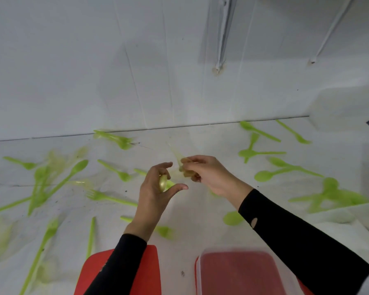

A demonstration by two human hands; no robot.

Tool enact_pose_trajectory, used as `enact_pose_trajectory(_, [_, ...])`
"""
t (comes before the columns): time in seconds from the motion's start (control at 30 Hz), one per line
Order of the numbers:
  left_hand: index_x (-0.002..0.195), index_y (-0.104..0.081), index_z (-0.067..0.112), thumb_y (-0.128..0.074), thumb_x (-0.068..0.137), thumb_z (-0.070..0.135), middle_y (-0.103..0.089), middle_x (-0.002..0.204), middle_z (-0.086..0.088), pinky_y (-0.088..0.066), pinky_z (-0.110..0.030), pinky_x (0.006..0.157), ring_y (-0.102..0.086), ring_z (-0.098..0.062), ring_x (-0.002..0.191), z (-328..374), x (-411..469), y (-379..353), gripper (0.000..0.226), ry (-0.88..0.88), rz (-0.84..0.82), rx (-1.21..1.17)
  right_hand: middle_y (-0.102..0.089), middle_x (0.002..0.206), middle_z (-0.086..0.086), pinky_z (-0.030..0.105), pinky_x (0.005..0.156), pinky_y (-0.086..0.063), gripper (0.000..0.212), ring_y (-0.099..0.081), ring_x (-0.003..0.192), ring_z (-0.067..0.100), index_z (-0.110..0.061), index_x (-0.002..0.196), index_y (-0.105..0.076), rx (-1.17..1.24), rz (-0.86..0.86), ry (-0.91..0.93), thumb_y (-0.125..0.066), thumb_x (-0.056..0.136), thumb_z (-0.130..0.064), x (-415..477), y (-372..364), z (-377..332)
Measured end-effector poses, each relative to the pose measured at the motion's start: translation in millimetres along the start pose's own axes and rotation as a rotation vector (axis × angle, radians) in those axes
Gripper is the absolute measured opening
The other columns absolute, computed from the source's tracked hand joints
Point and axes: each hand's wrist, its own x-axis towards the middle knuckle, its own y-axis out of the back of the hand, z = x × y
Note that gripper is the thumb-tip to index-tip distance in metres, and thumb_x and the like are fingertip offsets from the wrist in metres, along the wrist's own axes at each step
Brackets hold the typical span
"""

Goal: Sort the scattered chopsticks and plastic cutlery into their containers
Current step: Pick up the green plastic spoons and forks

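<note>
The white-covered table (pixel 200 235) is strewn with green cutlery (pixel 106 196), the pieces mostly apart. At its near edge sit a clear-walled red container (pixel 239 273) and a second red box (pixel 151 267). With the 2 hands loaded at once and meeting in mid-air, a pale piece could slip and land among the green ones, or in the wrong box.

The left hand (pixel 158 194) is raised, fingers and thumb curved round a pale gold spoon (pixel 163 184). The right hand (pixel 209 177) pinches a translucent yellowish utensil (pixel 184 167) — blurred, kind unclear — just beside the left fingertips.
</note>
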Motion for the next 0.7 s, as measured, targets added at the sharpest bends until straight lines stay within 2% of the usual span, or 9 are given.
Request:
enact_pose_trajectory(0.07, [0.086, -0.043, 0.030, -0.086, 0.062, 0.034, -0.065, 0.115, 0.009, -0.037, -0.002, 0.084, -0.054, 0.017, 0.104, 3.8, -0.5, -8.6, 0.050, -0.078, -0.078, 0.067, -0.066, 0.090, 0.015, 0.026, 0.062, -0.046, 0.008, -0.062, 0.071, 0.019, -0.010, 0.090, -0.061, 0.136, -0.076, -0.080, -0.054, 0.095, -0.007, -14.1, 2.6, -0.8])
enact_pose_trajectory(0.13, [0.092, -0.047, 0.023, -0.083, 0.062, 0.035, -0.066, 0.105, 0.012, -0.038, 0.000, 0.078, -0.055, 0.020, 0.092, 12.7, -2.0, -17.4, 0.048, -0.098, -0.102, 0.078, -0.057, 0.094, 0.022, 0.027, 0.058, -0.048, 0.013, -0.058, 0.069, 0.023, -0.011, 0.086, -0.052, 0.217, -0.118, -0.107, -0.047, 0.097, -0.007, -22.9, 10.2, -0.2])
enact_pose_trajectory(0.2, [0.097, -0.047, 0.021, -0.083, 0.063, 0.034, -0.062, 0.098, 0.020, -0.039, -0.001, 0.071, -0.057, 0.017, 0.080, 25.8, -3.9, -29.5, 0.051, -0.055, -0.102, 0.047, -0.061, 0.096, 0.025, 0.028, 0.059, -0.052, 0.010, -0.060, 0.070, 0.025, -0.010, 0.092, -0.049, 0.295, -0.079, -0.119, -0.042, 0.098, -0.006, -32.8, 28.0, -1.0])
enact_pose_trajectory(0.27, [0.106, -0.049, 0.022, -0.083, 0.071, 0.030, -0.065, 0.092, 0.017, -0.042, -0.005, 0.067, -0.060, 0.010, 0.075, 39.8, -5.7, -38.9, 0.049, 0.038, -0.114, -0.015, -0.068, 0.093, 0.020, 0.028, 0.060, -0.054, 0.006, -0.066, 0.071, 0.025, -0.009, 0.099, -0.047, 0.346, -0.016, -0.116, -0.041, 0.100, -0.009, -41.9, 47.0, -2.9])
enact_pose_trajectory(0.37, [0.118, -0.055, 0.030, -0.066, 0.087, 0.038, -0.069, 0.086, 0.003, -0.048, -0.024, 0.059, -0.055, -0.011, 0.058, 60.4, -7.8, -61.3, 0.034, 0.205, -0.185, -0.253, -0.062, 0.091, 0.007, 0.025, 0.058, -0.051, 0.010, -0.061, 0.066, 0.018, -0.013, 0.097, -0.055, 0.178, 0.100, -0.032, -0.045, 0.100, -0.011, -56.0, 83.5, -2.1])
enact_pose_trajectory(0.47, [0.119, -0.059, 0.031, -0.050, 0.101, 0.032, -0.065, 0.093, -0.008, -0.048, -0.028, 0.051, -0.052, -0.017, 0.054, 73.8, -5.4, -83.7, 0.020, 0.360, -0.171, -0.446, -0.060, 0.097, 0.001, 0.025, 0.060, -0.053, 0.031, -0.056, 0.066, 0.014, -0.017, 0.096, -0.065, -0.118, 0.167, 0.094, -0.038, 0.098, -0.003, -69.0, 116.5, 1.9])
enact_pose_trajectory(0.53, [0.111, -0.061, 0.023, -0.048, 0.102, 0.030, -0.062, 0.098, -0.011, -0.051, -0.028, 0.051, -0.054, -0.018, 0.055, 83.9, -3.5, -97.3, 0.017, 0.484, -0.194, -0.534, -0.060, 0.093, -0.004, 0.032, 0.069, -0.054, 0.038, -0.059, 0.071, 0.017, -0.020, 0.097, -0.070, -0.380, 0.190, 0.211, -0.037, 0.097, -0.001, -76.6, 138.6, 3.4])
enact_pose_trajectory(0.6, [0.105, -0.059, 0.015, -0.052, 0.100, 0.031, -0.061, 0.098, -0.013, -0.055, -0.031, 0.055, -0.059, -0.021, 0.059, 94.8, -2.2, -111.3, 0.019, 0.571, -0.232, -0.581, -0.053, 0.087, -0.012, 0.029, 0.072, -0.050, 0.037, -0.062, 0.078, 0.021, -0.025, 0.107, -0.069, -0.554, 0.167, 0.288, -0.041, 0.096, -0.003, -79.6, 157.4, 4.2])
enact_pose_trajectory(0.7, [0.105, -0.054, 0.007, -0.055, 0.098, 0.033, -0.060, 0.098, -0.014, -0.058, -0.036, 0.060, -0.067, -0.030, 0.068, 110.8, -2.8, -128.5, 0.027, 0.631, -0.275, -0.609, -0.059, 0.086, -0.009, 0.017, 0.060, -0.046, 0.027, -0.060, 0.071, 0.012, -0.028, 0.111, -0.061, -0.539, 0.087, 0.336, -0.056, 0.093, -0.008, -76.6, 172.0, 3.2])
